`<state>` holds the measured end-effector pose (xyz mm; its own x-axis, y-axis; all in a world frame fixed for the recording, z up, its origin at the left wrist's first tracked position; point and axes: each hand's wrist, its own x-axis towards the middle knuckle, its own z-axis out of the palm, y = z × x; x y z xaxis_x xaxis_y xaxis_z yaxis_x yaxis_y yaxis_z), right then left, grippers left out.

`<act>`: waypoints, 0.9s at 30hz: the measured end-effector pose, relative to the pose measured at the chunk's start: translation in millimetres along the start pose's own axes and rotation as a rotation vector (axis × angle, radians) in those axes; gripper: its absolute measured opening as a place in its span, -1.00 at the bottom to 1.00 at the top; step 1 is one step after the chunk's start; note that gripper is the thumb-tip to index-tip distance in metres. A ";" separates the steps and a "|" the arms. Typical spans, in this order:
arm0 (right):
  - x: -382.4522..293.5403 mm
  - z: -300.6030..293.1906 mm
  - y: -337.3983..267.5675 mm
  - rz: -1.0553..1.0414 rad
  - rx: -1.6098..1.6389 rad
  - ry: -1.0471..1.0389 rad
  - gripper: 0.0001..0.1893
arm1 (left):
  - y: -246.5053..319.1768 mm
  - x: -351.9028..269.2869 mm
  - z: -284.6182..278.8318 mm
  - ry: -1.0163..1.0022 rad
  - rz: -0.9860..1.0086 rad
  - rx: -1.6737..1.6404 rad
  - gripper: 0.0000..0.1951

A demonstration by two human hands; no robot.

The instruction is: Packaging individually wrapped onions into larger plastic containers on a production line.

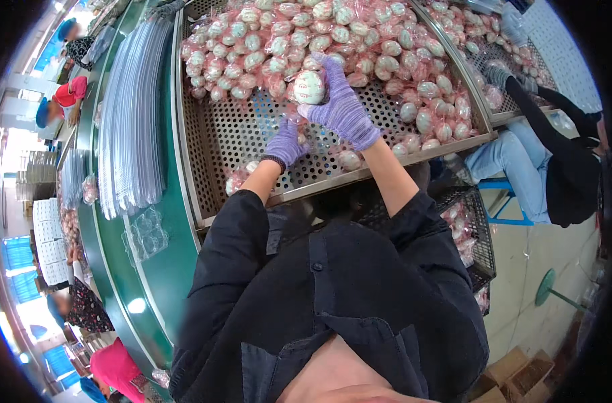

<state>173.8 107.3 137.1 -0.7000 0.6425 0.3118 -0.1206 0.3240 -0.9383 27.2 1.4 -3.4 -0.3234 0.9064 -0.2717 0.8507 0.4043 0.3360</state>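
My right hand (pixel 343 108), in a purple knit glove, is closed around a pale egg (pixel 309 88) in clear plastic wrap with red print. The egg's printed face is turned up between thumb and fingers. Just below and left of it is my left hand (pixel 287 143), gloved alike, with its fingertips close to the lower end of the wrap. Whether they pinch the plastic cannot be made out. Both hands are over a perforated metal tray (pixel 217 136). A heap of wrapped eggs (pixel 285 43) fills its far part, and a few wrapped eggs (pixel 349 160) lie by its near edge.
Left of the tray, a green conveyor belt (pixel 172 252) carries stacked clear plastic trays (pixel 134 116) and one loose clear tray (pixel 147 234). Co-workers sit across it. At right, a co-worker (pixel 563 151) reaches into another tray. A black crate (pixel 480 242) holds wrapped eggs beside me.
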 end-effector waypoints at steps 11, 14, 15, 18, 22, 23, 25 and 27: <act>-3.9 1.2 -13.2 0.037 -0.259 0.068 -0.07 | 19.7 -14.9 -16.6 0.115 0.005 -0.106 -0.24; -4.5 3.0 -10.8 0.029 -0.302 0.124 -0.12 | 17.3 -13.5 -13.9 0.137 0.023 -0.127 -0.28; -4.5 3.4 -10.0 0.014 -0.311 0.152 -0.17 | 16.3 -12.9 -12.9 0.157 0.042 -0.145 -0.28; -4.2 4.6 -7.4 -0.045 -0.343 0.195 -0.23 | 12.4 -10.4 -10.0 0.157 0.065 -0.166 -0.27; -3.9 6.5 -4.5 -0.036 -0.341 0.217 -0.31 | 8.5 -8.1 -7.0 0.135 0.056 -0.145 -0.25; -3.0 6.4 -3.8 0.004 -0.332 0.181 -0.31 | 8.5 -8.2 -7.3 0.110 0.046 -0.124 -0.24; -1.4 5.1 -2.8 0.026 0.487 0.037 -0.33 | 10.2 -9.2 -9.3 0.086 0.036 -0.102 -0.23; -1.0 1.3 -2.2 0.032 0.688 0.046 -0.45 | 13.5 -12.1 -12.6 0.110 0.023 -0.107 -0.21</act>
<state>173.9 105.1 138.7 -0.6822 0.6780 0.2738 -0.5298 -0.2003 -0.8241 37.4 -2.5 15.7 -0.3523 0.9213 -0.1643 0.8114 0.3882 0.4370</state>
